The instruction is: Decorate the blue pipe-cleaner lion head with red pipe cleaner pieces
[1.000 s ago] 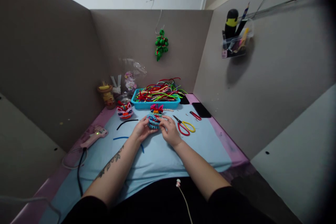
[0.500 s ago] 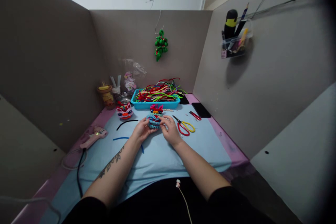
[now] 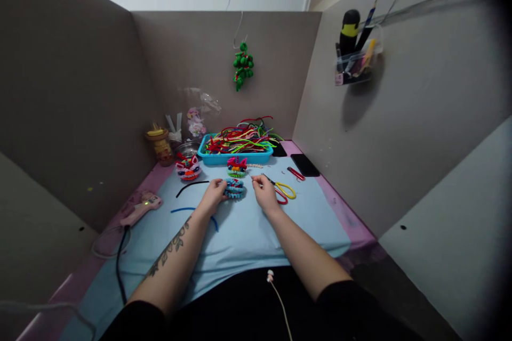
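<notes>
My left hand (image 3: 215, 195) is closed on the left side of a light blue knotted-cord piece (image 3: 234, 188), which has some red in it. To the right of this piece, apart from it, my right hand (image 3: 263, 192) is raised in a pinch. A thin pale line shows at its fingertips, too fine to name. Just beyond the blue piece sits a pink, orange and green knotted-cord animal head (image 3: 237, 167). Scissors (image 3: 285, 191) with red and yellow handles lie beside my right hand, partly behind it. A black cord (image 3: 192, 185) and a blue cord (image 3: 183, 209) lie near my left forearm.
A blue tray (image 3: 236, 158) full of colourful cords stands at the back. Left of it is a pink knotted-cord head (image 3: 188, 168). A pink glue gun (image 3: 141, 210) lies at left, a phone (image 3: 304, 165) and a red cutter (image 3: 296, 173) at right. Grey panels enclose the table.
My right hand has let go of the blue knotted-cord piece and moved to the right in a pinch. My left hand still holds the piece. The view has shifted slightly.
</notes>
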`<state>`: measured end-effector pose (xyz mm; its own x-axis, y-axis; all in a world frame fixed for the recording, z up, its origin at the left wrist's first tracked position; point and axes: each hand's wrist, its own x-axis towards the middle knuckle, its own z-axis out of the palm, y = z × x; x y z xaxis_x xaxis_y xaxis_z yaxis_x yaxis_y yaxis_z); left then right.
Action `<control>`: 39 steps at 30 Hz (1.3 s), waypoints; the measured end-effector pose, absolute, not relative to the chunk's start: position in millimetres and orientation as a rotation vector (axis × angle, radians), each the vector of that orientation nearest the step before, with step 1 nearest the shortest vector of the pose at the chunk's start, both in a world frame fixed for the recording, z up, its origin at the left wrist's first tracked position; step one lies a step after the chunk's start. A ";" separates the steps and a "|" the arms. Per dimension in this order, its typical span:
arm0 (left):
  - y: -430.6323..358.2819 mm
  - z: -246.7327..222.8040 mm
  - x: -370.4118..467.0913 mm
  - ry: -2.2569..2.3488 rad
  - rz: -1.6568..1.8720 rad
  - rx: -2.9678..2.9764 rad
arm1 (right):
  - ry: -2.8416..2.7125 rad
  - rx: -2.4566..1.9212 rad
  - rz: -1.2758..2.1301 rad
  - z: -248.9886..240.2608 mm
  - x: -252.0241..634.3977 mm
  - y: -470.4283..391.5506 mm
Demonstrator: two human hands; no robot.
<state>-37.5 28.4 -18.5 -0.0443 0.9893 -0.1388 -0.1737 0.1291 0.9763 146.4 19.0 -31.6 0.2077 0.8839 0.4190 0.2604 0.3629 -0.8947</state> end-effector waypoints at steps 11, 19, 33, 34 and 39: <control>29.4 -12.8 -51.7 1.429 1.416 1.768 | -1.429 -1.176 0.733 -30.8 143.8 14.9; 25.7 -14.1 -44.3 1.233 1.269 1.835 | -1.580 -1.208 0.733 -31.0 140.9 10.9; 25.3 -17.4 -44.4 1.225 1.315 1.743 | -1.677 -1.225 0.570 -36.0 142.0 15.7; 23.9 -15.1 -43.7 1.227 1.332 1.741 | -1.690 -1.229 0.537 -35.7 141.8 15.6; 14.4 -0.1 -38.6 1.156 1.420 1.815 | -1.846 -1.166 0.211 -27.1 140.3 8.9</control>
<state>-38.6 14.4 -0.1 0.0691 0.8768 0.4758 0.2882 -0.4741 0.8319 140.3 8.9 -27.1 -0.1363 0.7865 0.6024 0.6299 0.5382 -0.5600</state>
